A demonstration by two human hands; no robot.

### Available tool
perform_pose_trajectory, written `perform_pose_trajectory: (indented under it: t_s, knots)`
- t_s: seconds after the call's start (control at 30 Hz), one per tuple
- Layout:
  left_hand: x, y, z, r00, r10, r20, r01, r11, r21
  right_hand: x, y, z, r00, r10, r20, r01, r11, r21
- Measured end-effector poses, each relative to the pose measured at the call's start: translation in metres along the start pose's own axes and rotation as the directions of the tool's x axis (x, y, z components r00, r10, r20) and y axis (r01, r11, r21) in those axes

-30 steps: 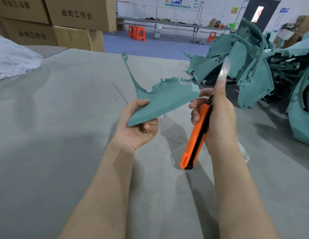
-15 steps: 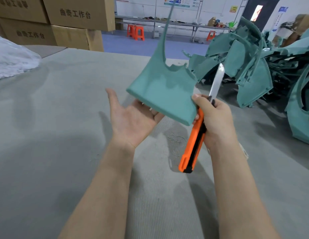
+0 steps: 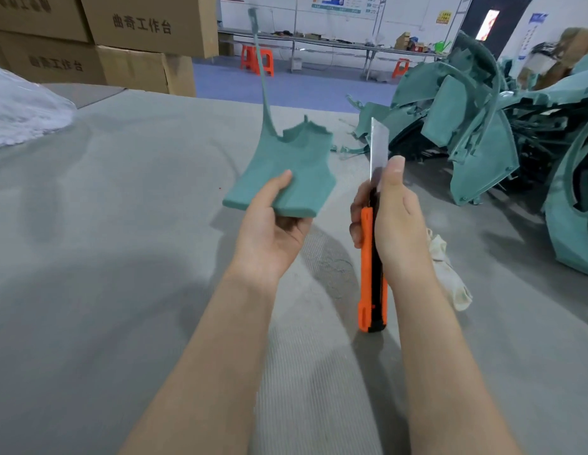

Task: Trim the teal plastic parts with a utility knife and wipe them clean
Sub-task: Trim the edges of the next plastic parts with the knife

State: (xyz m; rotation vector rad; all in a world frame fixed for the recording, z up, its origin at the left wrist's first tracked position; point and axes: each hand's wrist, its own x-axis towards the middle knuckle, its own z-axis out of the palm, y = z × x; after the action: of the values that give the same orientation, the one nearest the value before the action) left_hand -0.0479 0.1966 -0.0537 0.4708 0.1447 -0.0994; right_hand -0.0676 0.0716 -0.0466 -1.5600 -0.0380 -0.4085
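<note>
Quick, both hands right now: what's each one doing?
Left hand: holds the flat teal plastic part, thumb on top.
Right hand: grips the orange-and-black utility knife, blade extended upward.

A grey, felt-covered bench point(image 3: 89, 231) spreads wide beneath and around the left hand point(image 3: 269, 231) and the right hand point(image 3: 397, 224). Well beyond the left hand, off to its left, brown cardboard boxes point(image 3: 145, 27) printed with dark characters are stacked. Straight beyond both hands lies a blue floor point(image 3: 319, 90). Orange plastic stools point(image 3: 256, 59) stand on it beside a long metal-legged table point(image 3: 335, 44) cluttered with small items. Behind it runs a white wall point(image 3: 401, 14) hung with posters. Far beyond the right hand, a dark doorway point(image 3: 489, 21) frames a bright pane. The light is soft and even.
</note>
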Motion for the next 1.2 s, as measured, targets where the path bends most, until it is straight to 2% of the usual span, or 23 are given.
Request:
perform_pose_trajectory:
  t_s: [0.13, 0.33, 0.83, 0.97, 1.1, 1.2]
  knots:
    - [-0.002, 0.006, 0.003, 0.997, -0.068, 0.044, 0.073, 0.992, -0.105, -0.002, 0.003, 0.002, 0.992, -0.118, 0.047, 0.123, 0.982, -0.140]
    - [-0.005, 0.010, 0.006, 0.981, -0.127, 0.148, 0.142, 0.985, -0.100, -0.004, 0.008, 0.008, 0.962, -0.218, 0.167, 0.252, 0.943, -0.216]
    - [-0.005, 0.009, 0.006, 0.981, -0.127, 0.149, 0.147, 0.981, -0.126, -0.007, 0.007, 0.010, 0.940, -0.229, 0.254, 0.281, 0.941, -0.190]
    - [-0.002, 0.009, 0.005, 0.983, -0.116, 0.142, 0.136, 0.981, -0.140, -0.008, 0.008, 0.011, 0.918, -0.217, 0.332, 0.289, 0.939, -0.187]
    - [0.002, 0.009, 0.003, 0.997, -0.051, 0.050, 0.056, 0.993, -0.106, -0.012, 0.010, 0.019, 0.880, -0.170, 0.443, 0.299, 0.924, -0.239]
    - [0.002, 0.011, 0.000, 0.997, -0.054, 0.061, 0.064, 0.983, -0.171, -0.015, 0.011, 0.022, 0.846, -0.141, 0.514, 0.306, 0.918, -0.252]
